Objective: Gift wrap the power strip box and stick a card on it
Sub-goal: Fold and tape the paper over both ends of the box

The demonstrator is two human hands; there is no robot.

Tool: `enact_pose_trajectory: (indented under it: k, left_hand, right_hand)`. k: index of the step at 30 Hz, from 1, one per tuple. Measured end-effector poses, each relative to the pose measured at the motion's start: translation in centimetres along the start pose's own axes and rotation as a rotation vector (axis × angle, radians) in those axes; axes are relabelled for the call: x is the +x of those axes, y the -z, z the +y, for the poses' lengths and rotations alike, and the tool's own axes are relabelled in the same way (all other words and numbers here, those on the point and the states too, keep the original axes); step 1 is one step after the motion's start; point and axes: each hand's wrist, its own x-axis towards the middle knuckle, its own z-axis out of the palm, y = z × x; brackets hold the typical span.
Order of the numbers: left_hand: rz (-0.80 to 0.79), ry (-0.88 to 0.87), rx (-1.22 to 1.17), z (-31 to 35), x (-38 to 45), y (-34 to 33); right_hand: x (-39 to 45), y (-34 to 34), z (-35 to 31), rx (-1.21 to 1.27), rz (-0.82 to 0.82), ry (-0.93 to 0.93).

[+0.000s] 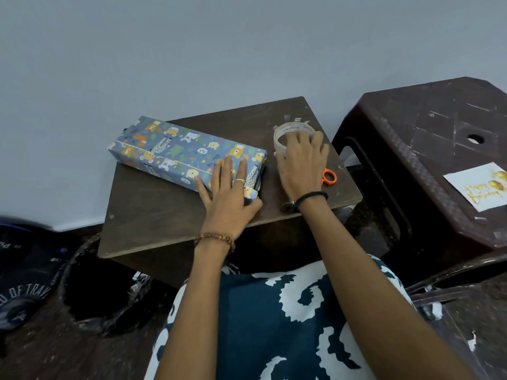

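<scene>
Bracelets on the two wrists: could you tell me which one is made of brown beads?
The brown beaded bracelet on the left wrist; the right wrist carries a black cord band.

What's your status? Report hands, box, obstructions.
Left hand flat on wrapped box. Right hand on tape roll. Card on stool. Nothing blocking.

Beaded bracelet (215, 239), ring (238, 181), black wristband (311, 196)

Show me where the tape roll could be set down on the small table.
Free: the near-left part of the table, in front of the wrapped box. Crowded: the right side, with the tape roll, right hand and scissors.
</scene>
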Motion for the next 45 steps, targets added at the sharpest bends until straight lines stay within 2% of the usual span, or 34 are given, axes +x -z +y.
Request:
enact_pose_trajectory:
  k: [5, 10, 14, 18, 25, 31, 34, 39, 45]
  left_hand:
    - [-0.029, 0.002, -0.016, -0.2, 0.2, 0.1]
    - [-0.013, -0.032, -0.230, -0.8, -0.1, 0.6]
    - [0.043, -0.024, -0.122, -0.6, 0.0, 0.4]
    - [0.069, 0.016, -0.116, -0.2, 0.4, 0.4]
    - [0.076, 0.032, -0.122, 0.0, 0.7, 0.4]
    - [0.073, 0.032, -0.117, -0.1, 0.7, 0.5]
    - [0.073, 0.039, -0.119, 0.0, 0.7, 0.5]
    - [0.087, 0.032, -0.143, -0.1, 0.7, 0.5]
    - [0.094, 0.017, -0.144, -0.4, 0.6, 0.4]
  right_hand:
    - [1.4, -0.5, 0.7, -0.038, -0.089, 0.028]
    - [1.0, -0.1, 1.6, -0.059, -0.021, 0.019]
    - [1.1, -0.1, 2.2, -0.087, 0.035, -0.059]
    - [1.2, -0.6, 0.9, -0.074, 0.059, -0.021]
    - [1.2, -1.5, -0.1, -0.109, -0.017, 0.000]
    - [1.7, -1.3, 1.5, -0.052, 0.105, -0.051]
    - [1.8, -2.0, 1.4, 0.017, 0.162, 0.021]
    - [1.9, -3.6, 0.8, 0.085, 0.132, 0.123]
    - [2.7, -3.9, 0.9, 0.162, 0.264, 0.219]
